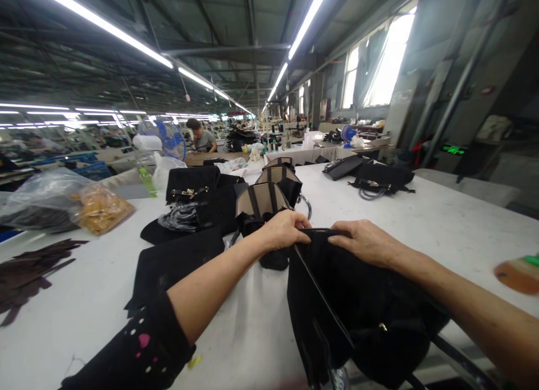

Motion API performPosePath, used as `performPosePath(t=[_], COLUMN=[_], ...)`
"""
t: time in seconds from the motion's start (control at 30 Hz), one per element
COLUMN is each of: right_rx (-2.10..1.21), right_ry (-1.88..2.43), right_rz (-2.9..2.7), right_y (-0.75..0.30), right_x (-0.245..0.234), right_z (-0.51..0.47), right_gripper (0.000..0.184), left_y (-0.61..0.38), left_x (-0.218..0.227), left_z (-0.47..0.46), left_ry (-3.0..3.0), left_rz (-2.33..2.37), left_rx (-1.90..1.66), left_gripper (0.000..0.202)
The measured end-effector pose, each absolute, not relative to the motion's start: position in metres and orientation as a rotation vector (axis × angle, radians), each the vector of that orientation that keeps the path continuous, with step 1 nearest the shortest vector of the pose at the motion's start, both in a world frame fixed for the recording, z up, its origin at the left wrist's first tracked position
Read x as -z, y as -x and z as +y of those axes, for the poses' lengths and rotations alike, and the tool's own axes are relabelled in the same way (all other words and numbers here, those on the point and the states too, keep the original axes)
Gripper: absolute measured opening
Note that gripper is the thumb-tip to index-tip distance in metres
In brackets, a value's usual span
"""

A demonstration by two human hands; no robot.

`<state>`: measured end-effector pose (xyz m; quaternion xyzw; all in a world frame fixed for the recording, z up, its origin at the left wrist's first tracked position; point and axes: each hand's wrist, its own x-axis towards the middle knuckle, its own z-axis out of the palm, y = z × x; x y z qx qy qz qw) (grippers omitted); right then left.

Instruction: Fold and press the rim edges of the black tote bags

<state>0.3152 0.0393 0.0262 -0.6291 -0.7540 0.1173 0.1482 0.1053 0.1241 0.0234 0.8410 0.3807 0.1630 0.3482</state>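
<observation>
A black handbag [362, 300] with a small gold metal fitting stands at the near edge of the white table, its straps hanging toward me. My left hand [284, 230] pinches the far end of the bag's top edge between thumb and fingers. Close beside it, my right hand [364, 241] grips the same edge, thumb on the near side. Both hands are closed on the bag, with a short gap between them. Just beyond my left hand, bags with beige insides and dark stripes [263, 199] stand in a row.
Black bags with gold clasps [191, 193] and black flat pieces [177, 261] lie on the left. More black bags [379, 177] rest at the far right. Dark brown strips [37, 266], plastic-wrapped bundles [103, 207] and a blue fan [170, 140] are leftward. A person [202, 136] sits farther back.
</observation>
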Motion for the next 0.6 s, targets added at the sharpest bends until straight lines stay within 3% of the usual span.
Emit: performPosePath(t=[0.33,0.6], right_rx=[-0.157,-0.281], right_ry=[1.404,1.478], right_rz=[-2.149,-2.083], right_y=[-0.301,-0.293], right_x=[-0.022,-0.019], right_z=[0.055,0.059], right_gripper=[0.009,0.005], left_y=[-0.105,-0.101], left_x=[-0.025,-0.025], left_z=[0.120,0.119], left_ry=[-2.224,-2.243], left_rz=[0.964,0.966], left_rx=[-0.482,-0.471], left_gripper=[0.018,0.017])
